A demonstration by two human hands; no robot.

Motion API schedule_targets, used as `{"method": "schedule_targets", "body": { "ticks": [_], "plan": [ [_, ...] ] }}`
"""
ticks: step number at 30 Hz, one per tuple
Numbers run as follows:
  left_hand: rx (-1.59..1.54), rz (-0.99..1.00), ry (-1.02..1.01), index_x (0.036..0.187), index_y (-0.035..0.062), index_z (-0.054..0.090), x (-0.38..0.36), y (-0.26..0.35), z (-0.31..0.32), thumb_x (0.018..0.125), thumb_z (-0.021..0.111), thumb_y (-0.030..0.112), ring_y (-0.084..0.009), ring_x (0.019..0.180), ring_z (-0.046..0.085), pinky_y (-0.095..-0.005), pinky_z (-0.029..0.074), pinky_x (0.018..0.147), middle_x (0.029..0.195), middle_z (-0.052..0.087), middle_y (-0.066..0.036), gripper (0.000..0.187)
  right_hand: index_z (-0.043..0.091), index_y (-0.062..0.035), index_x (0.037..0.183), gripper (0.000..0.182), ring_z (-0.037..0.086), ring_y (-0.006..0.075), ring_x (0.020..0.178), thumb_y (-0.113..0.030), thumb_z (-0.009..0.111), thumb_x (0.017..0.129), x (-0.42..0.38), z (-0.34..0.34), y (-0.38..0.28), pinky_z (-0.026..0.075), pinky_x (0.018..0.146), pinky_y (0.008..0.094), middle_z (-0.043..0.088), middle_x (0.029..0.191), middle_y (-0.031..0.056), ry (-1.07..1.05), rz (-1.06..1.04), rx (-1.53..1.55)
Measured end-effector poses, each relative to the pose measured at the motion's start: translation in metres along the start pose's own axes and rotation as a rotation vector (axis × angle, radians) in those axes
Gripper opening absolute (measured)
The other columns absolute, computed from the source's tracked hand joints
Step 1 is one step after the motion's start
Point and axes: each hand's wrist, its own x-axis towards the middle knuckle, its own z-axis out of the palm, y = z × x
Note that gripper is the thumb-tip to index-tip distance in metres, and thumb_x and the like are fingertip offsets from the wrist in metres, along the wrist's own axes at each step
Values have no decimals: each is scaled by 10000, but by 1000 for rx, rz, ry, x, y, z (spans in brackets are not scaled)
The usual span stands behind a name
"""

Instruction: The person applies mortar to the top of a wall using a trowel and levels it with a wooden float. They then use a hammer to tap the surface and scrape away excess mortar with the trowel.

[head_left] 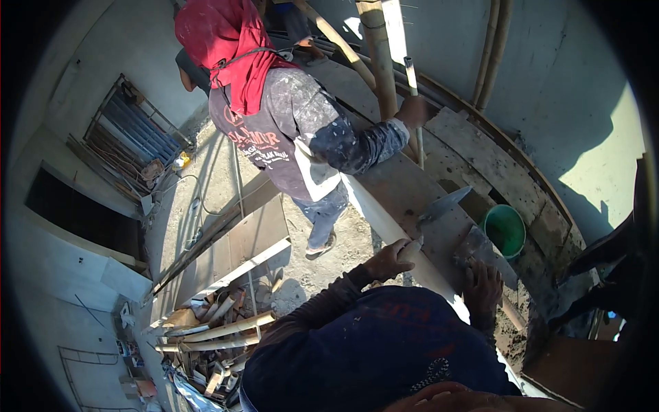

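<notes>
My left hand [389,261] is closed around the handle of a pointed trowel, its grey blade [447,204] reaching forward over the mortar-stained boards [391,180]. To the right, my right hand [483,285] rests with fingers stretched out on the platform edge. Just in front of those fingers lies a flat grey plate [479,246], whose kind I cannot make out. A green bucket [504,231] with a dark inside stands beyond it, on the right.
A co-worker in a red head covering [233,51] stands ahead, one hand [414,112] at a pole [412,75]. Bamboo posts [379,58] rise from the platform. Scrap wood [220,350] lies below left, near a long plank box [237,257]. Another person shows at the right edge.
</notes>
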Motion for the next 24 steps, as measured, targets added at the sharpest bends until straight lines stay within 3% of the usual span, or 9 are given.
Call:
{"method": "schedule_targets", "body": {
  "ticks": [3, 6, 8, 11, 18, 20, 22, 23, 24],
  "plan": [
    [20, -35, -17, 1346, -48, 385, -1, 8, -3, 759, 728, 393, -307, 1146, 549, -388, 439, 959, 1233, 547, -257, 810, 594, -45, 1136, 361, 573, 320, 929, -294, 609, 875, 2, -5, -3, 451, 767, 455, 576, 970, 127, -36, 14, -17],
    [27, -5, 0, 1294, -40, 442, 1, 2, -2, 773, 741, 426, -266, 1035, 575, -373, 460, 898, 1120, 582, -185, 760, 590, -41, 1135, 365, 572, 321, 926, -294, 614, 873, 3, -4, -1, 452, 766, 453, 570, 961, 126, -27, -10, 8],
    [-87, -53, -53, 1226, -54, 475, 4, -14, 0, 767, 739, 425, -170, 715, 614, -307, 508, 622, 868, 598, -111, 714, 604, -52, 1109, 345, 573, 329, 900, -295, 619, 865, 5, -5, -4, 449, 749, 462, 568, 933, 127, -1, -1, 18],
    [-149, -216, -109, 1165, -53, 533, -2, 5, -5, 780, 734, 459, -133, 725, 563, -296, 483, 647, 827, 574, -58, 671, 617, -61, 1083, 328, 574, 339, 873, -297, 625, 855, 5, -8, -6, 447, 731, 471, 565, 904, 129, 19, 10, 28],
    [-188, -139, -9, 1037, -12, 564, -3, 16, 5, 818, 687, 514, -91, 579, 511, -271, 445, 539, 705, 524, -4, 584, 598, -50, 1124, 377, 570, 331, 922, -292, 646, 839, 3, -7, -1, 460, 775, 463, 566, 952, 129, -47, 23, 11],
    [-303, -163, 55, 928, 15, 556, 1, 16, 9, 892, 605, 511, -78, 503, 489, -261, 409, 459, 639, 520, -11, 500, 614, -58, 1109, 361, 572, 331, 915, -287, 652, 832, 8, -8, 0, 462, 774, 460, 574, 944, 128, -29, 20, 49],
    [-434, -188, 76, 910, 39, 554, 5, 23, 5, 956, 429, 576, -94, 517, 490, -259, 406, 472, 626, 521, -8, 553, 631, -65, 1095, 346, 574, 330, 907, -281, 657, 825, 5, -11, 0, 464, 772, 457, 582, 936, 128, -42, 34, 77],
    [-411, -59, 126, 923, 37, 560, 7, 24, 2, 974, 369, 572, -107, 505, 505, -263, 411, 461, 630, 536, -22, 571, 643, -72, 1084, 333, 576, 329, 902, -274, 662, 820, 9, -12, -2, 465, 771, 453, 589, 923, 127, -43, 23, 152],
    [-532, -141, 156, 916, 34, 561, 9, 30, -1, 978, 333, 582, -134, 439, 512, -280, 423, 422, 599, 537, -42, 597, 655, -79, 1073, 320, 577, 328, 897, -266, 666, 815, 11, -14, -1, 465, 770, 448, 595, 910, 126, -53, 22, 226]
  ]
}}
